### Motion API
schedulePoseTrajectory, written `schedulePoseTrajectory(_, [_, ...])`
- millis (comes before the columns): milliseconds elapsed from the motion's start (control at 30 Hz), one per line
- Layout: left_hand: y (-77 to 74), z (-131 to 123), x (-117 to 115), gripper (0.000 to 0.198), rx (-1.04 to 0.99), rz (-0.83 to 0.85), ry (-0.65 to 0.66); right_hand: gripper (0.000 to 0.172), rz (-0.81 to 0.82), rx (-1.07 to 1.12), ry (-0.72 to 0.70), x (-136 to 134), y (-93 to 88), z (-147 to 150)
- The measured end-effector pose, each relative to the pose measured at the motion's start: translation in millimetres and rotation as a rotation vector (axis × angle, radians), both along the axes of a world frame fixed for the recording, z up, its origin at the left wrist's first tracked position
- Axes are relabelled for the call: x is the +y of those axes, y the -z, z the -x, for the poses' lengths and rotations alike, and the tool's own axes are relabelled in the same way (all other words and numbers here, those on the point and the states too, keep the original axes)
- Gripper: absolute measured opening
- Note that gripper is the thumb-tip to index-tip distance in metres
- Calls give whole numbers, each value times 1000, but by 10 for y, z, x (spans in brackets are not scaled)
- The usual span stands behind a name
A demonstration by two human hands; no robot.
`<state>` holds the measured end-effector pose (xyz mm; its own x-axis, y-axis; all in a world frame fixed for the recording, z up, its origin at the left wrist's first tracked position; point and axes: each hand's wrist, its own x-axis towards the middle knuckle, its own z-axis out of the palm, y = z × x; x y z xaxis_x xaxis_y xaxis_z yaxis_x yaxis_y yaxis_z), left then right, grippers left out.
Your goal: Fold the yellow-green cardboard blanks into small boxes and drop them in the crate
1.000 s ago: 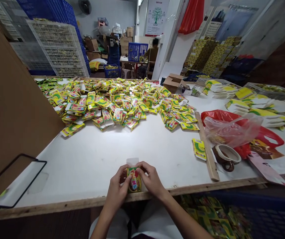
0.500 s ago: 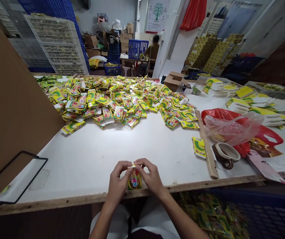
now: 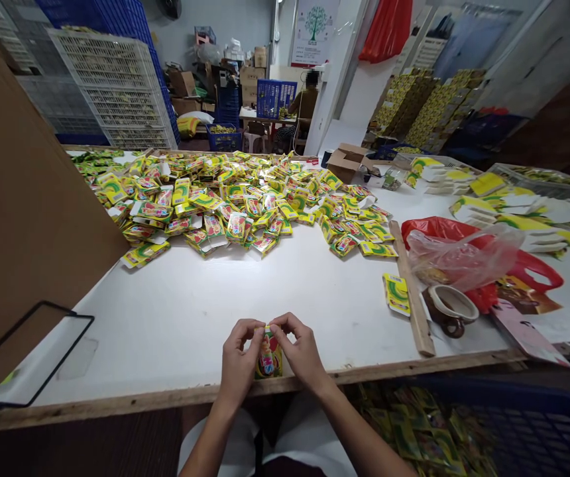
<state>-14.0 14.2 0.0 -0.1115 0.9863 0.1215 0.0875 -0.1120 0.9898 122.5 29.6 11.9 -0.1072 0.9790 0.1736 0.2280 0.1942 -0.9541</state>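
Observation:
Between my two hands stands a small yellow, green and red printed carton (image 3: pixel 268 358), close to the table's front edge. My left hand (image 3: pixel 241 351) pinches its top at the left corner. At the top right corner, the fingers of my right hand (image 3: pixel 299 348) are closed on the same carton. Both thumbs face me, partly covering the upper print. Farther back lies a wide heap of similar small cartons (image 3: pixel 238 225), some with white flaps showing. One single carton (image 3: pixel 397 294) rests apart on the right, beside a wooden strip.
The wooden strip (image 3: pixel 413 298) divides the white table (image 3: pixel 175 318). Right of it are a brown mug (image 3: pixel 448 311), a red plastic bag (image 3: pixel 488 291) and a pink card (image 3: pixel 528 331). A cardboard sheet (image 3: pixel 31 199) stands left. Below right is a blue crate (image 3: pixel 538 424) holding cartons.
The white-edged flap at the carton's top has gone down, and the top now looks closed. Both hands keep their grip in nearly the same place.

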Motion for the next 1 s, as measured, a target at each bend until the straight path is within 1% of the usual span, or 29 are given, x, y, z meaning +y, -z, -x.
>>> schedulePoseTrajectory(100, [-35, 34, -37, 14, 47, -20, 59, 13, 24, 47, -49, -48, 50, -3])
schedulePoseTrajectory(167, [-41, 46, -71, 15, 68, -17, 74, 12, 35, 53, -72, -64, 44, -15])
schedulePoseTrajectory(233, [-23, 53, -101, 20, 78, 4, 59, 12, 30, 29, -59, -61, -26, -85])
schedulePoseTrajectory(267, [-7, 58, -112, 24, 77, 21, 45, 13, 20, 3, -26, -56, -87, -158])
schedulePoseTrajectory(333, [30, 71, -121, 30, 68, 67, 17, 17, 10, -90, 48, -51, -244, -402])
schedulePoseTrajectory(367, [46, 78, -120, 30, 66, 91, 9, 19, 20, -167, 57, -57, -327, -570])
schedulePoseTrajectory(400, [57, 84, -116, 28, 67, 111, 8, 21, 40, -264, 38, -73, -402, -759])
schedulePoseTrajectory(467, [64, 88, -101, 26, 82, 148, 24, 21, 126, -497, -71, -129, -506, -1164])
schedulePoseTrajectory(500, [61, 86, -93, 26, 91, 164, 38, 21, 180, -606, -109, -164, -527, -1359])
schedulePoseTrajectory(533, [55, 82, -85, 27, 98, 178, 50, 20, 232, -702, -115, -199, -527, -1539])
schedulePoseTrajectory(567, [48, 77, -79, 28, 104, 189, 59, 19, 273, -781, -89, -226, -507, -1697])
schedulePoseTrajectory(633, [38, 68, -70, 29, 115, 192, 64, 17, 302, -904, 27, -236, -420, -1945])
schedulePoseTrajectory(733, [35, 67, -67, 28, 132, 165, 50, 21, 237, -1096, 245, -114, -208, -2157])
schedulePoseTrajectory(833, [35, 77, -74, 27, 147, 147, 42, 22, 210, -1306, 433, 97, 54, -2242])
schedulePoseTrajectory(900, [31, 82, -78, 27, 150, 147, 38, 28, 235, -1369, 490, 223, 197, -2257])
schedulePoseTrajectory(967, [28, 80, -81, 28, 146, 150, 29, 36, 221, -1348, 522, 306, 258, -2237])
schedulePoseTrajectory(1000, [26, 76, -82, 28, 145, 152, 23, 39, 175, -1313, 551, 328, 246, -2208])
